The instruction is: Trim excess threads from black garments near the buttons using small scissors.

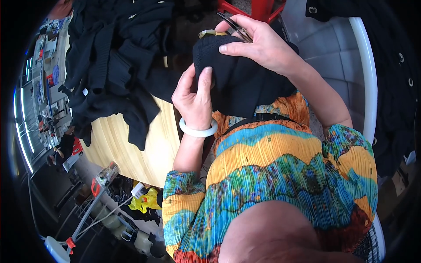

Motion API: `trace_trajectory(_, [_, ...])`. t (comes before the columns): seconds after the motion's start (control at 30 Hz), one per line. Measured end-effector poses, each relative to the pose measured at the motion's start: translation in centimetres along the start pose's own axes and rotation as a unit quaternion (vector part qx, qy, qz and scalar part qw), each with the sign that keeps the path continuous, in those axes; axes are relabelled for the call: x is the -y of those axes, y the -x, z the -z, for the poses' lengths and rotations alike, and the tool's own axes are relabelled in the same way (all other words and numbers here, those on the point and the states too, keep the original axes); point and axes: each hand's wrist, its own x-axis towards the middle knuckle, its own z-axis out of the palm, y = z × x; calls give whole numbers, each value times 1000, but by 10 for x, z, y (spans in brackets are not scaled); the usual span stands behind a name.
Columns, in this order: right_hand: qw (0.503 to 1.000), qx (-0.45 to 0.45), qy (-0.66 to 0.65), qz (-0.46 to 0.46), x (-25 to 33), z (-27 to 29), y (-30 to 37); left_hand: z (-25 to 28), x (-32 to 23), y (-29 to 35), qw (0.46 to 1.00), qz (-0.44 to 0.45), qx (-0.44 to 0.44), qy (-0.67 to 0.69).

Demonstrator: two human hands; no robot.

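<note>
A black knit garment (245,81) is spread over my lap and held up in front of me. My left hand (193,98), with a pale bangle (198,128) at the wrist, pinches the garment's edge between thumb and fingers. My right hand (263,46) holds dark thread snips (234,26), their thin blades pointing up and left. Its thumb also lies on the cloth near the top edge. Part of the snips is hidden behind the right hand's fingers.
A heap of black knit garments (109,61) lies on the wooden table (127,131) at the left. A grey bin with a white rim (368,65) stands at the right. Further off are a red stool (263,8), a metal stand (87,206) and a yellow plastic bag (147,200).
</note>
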Motion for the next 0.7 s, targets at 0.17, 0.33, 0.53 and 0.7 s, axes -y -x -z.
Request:
trace_trajectory(0.17, [1000, 0, -4, -3, -2, -1, 0, 3, 16, -3, 973, -111, -40, -199])
trace_trajectory(0.33, [1000, -3, 0, -5, -2, -3, 2, 2, 18, -4, 975, -144, -85, -146])
trace_trajectory(0.53, [999, -6, -21, -37, 2, -2, 4, 2, 18, -5, 962, -192, -125, -150])
trace_trajectory(0.7, [995, 4, -57, -78, 14, 8, 4, 9, 11, 0, 999, -7, -48, 21])
